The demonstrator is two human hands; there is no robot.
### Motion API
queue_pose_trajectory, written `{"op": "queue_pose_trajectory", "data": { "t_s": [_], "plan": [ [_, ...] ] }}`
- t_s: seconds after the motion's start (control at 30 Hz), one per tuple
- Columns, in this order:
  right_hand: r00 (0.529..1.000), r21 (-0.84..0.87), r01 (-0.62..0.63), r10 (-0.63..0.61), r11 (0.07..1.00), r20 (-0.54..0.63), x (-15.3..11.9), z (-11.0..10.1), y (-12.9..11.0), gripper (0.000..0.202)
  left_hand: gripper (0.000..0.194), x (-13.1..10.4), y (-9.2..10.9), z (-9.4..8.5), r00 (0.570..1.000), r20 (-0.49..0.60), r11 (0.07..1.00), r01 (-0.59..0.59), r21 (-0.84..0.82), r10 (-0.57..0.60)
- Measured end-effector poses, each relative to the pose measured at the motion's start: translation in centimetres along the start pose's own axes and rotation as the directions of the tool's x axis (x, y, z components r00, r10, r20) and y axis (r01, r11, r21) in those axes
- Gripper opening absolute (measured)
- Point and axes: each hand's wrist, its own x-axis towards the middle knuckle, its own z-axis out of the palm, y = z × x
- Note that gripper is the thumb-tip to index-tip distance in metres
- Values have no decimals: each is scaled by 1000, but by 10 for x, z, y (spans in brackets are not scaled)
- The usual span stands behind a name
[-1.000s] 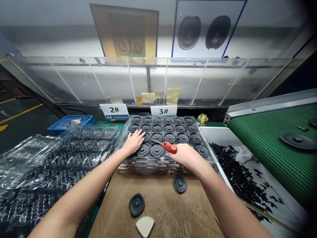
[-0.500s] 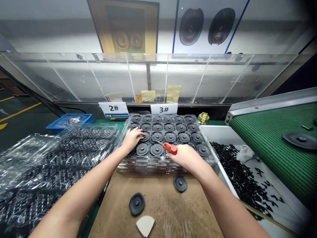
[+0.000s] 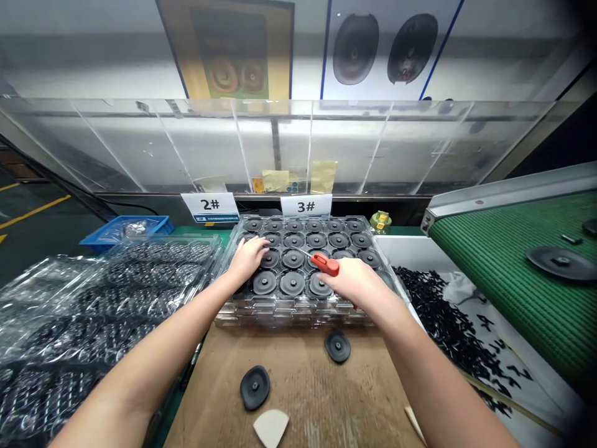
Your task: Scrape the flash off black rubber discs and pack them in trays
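Observation:
In front of me a clear plastic tray (image 3: 275, 303), on a stack of similar trays, holds rows of black oval discs (image 3: 291, 282) with raised centres. My right hand (image 3: 357, 280) is closed round a red-handled tool with a thin metal tip (image 3: 325, 264). The tip points left over the discs in the middle rows; whether it touches one I cannot tell. At the tray's left side rests my left hand (image 3: 248, 258), palm down, fingers stretched out over the discs and holding nothing visible. Its fingertips are near a disc in the second row.
Two loose black discs (image 3: 255, 387) and a pale wedge-shaped piece (image 3: 271, 427) lie on the brown board (image 3: 303, 398). Clear trays (image 3: 153, 280) are piled at left. A white bin (image 3: 405, 249) with small black scraps stands at right, beside a green conveyor belt (image 3: 494, 249).
The tool and my right hand have shifted slightly up the tray, toward the row behind. My left hand has slid a little farther back along the left side.

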Motion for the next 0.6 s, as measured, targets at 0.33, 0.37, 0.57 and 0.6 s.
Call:
{"op": "queue_pose_trajectory", "data": {
  "t_s": [0.33, 0.37, 0.57, 0.6],
  "plan": [
    [999, 30, 5, -3, 1000, -37, 7, -7, 2, 30, 36, 44, 0, 20, 997, 54, 997, 52, 57, -56],
    [999, 34, 3, -2, 999, -43, 8, -8, 3, 30, 37, 46, 0, 21, 997, 56, 996, 56, 63, -60],
    [998, 40, -33, 35, 999, -51, 18, -13, 7, 32, 38, 61, -4, 26, 995, 59, 992, 73, 99, -79],
    [998, 41, -36, 38, 999, -51, 18, -14, 8, 32, 38, 64, -4, 26, 995, 59, 992, 73, 106, -80]
  ]
}}
